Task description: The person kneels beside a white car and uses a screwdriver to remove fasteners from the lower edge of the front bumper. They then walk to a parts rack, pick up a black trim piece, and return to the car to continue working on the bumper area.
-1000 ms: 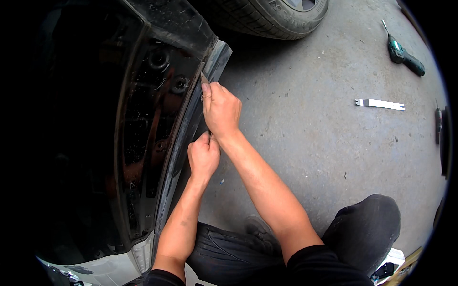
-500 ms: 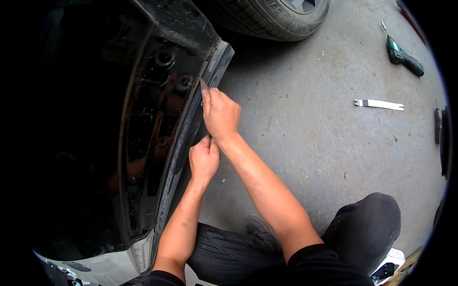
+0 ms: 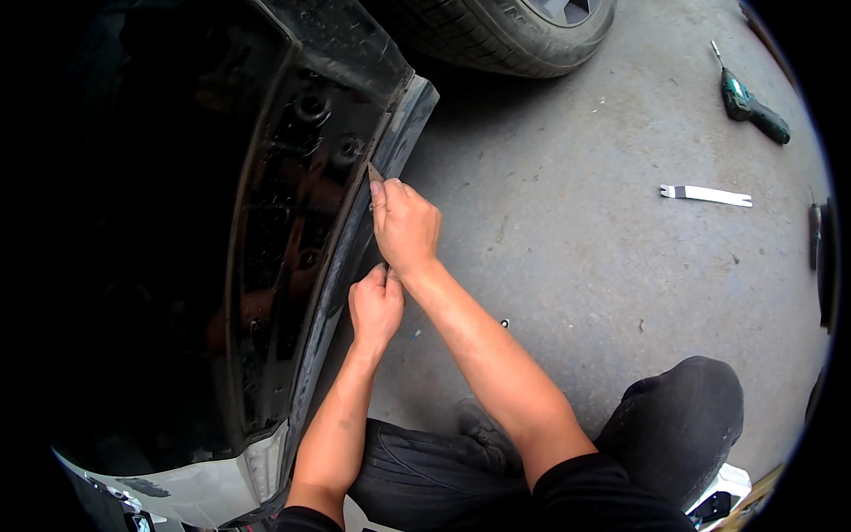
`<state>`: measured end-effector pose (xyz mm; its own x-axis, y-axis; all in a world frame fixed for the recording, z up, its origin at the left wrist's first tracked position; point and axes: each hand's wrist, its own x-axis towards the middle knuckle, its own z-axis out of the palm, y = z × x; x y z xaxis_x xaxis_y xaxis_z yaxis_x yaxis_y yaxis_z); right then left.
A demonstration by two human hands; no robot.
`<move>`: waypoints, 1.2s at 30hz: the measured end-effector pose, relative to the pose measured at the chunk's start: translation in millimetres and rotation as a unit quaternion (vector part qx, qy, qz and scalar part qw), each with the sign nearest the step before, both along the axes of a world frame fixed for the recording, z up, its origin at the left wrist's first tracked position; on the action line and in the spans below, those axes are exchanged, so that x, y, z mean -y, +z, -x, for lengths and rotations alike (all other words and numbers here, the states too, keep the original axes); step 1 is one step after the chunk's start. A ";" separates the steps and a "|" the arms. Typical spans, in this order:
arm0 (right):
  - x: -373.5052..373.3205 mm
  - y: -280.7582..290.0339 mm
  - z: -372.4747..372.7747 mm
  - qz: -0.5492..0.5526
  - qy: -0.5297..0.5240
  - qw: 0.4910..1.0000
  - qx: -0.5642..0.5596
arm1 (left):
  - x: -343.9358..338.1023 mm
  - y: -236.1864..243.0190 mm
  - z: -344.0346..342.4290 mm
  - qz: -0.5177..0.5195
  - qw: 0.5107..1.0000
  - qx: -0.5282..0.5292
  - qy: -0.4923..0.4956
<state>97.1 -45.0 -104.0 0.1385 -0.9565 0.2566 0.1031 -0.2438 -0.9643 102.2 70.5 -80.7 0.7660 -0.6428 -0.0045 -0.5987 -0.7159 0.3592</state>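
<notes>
My right hand [image 3: 408, 226] is closed on a thin, pointed, blade-like piece [image 3: 374, 172]. Its tip rests at the edge of the long dark sill [image 3: 409, 120] along the car's side. Just below, my left hand [image 3: 376, 306] is closed in a pinch beside the same sill, close under the right wrist. A small bit of something dark shows at its fingertips, too little to name. The dark, glossy inner panel [image 3: 312, 182] with round recesses lies left of both hands.
A tyre [image 3: 514, 40] stands beyond the sill. On the grey floor to the right lie a green and black cordless screwdriver [image 3: 752, 111] and a white forked pry tool [image 3: 709, 194]. A small black-and-white piece [image 3: 504, 324] sits beside my right forearm. My bent knee [image 3: 683, 399] is at lower right.
Both hands have shifted slightly toward me along the sill, the blade-like piece moving with the right one. The small black-and-white piece now shows beside my right forearm.
</notes>
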 end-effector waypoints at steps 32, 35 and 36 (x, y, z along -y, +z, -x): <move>54.6 -20.5 39.9 -0.469 0.195 0.740 0.441 | 52.4 122.9 48.5 0.107 0.989 0.069 -0.077; 80.6 -27.6 48.4 -0.451 0.153 0.766 0.432 | 83.4 229.6 66.2 0.228 0.952 0.103 -0.178; 90.3 -18.2 49.9 -0.423 0.141 0.786 0.429 | 97.7 265.3 76.9 0.261 0.944 0.104 -0.175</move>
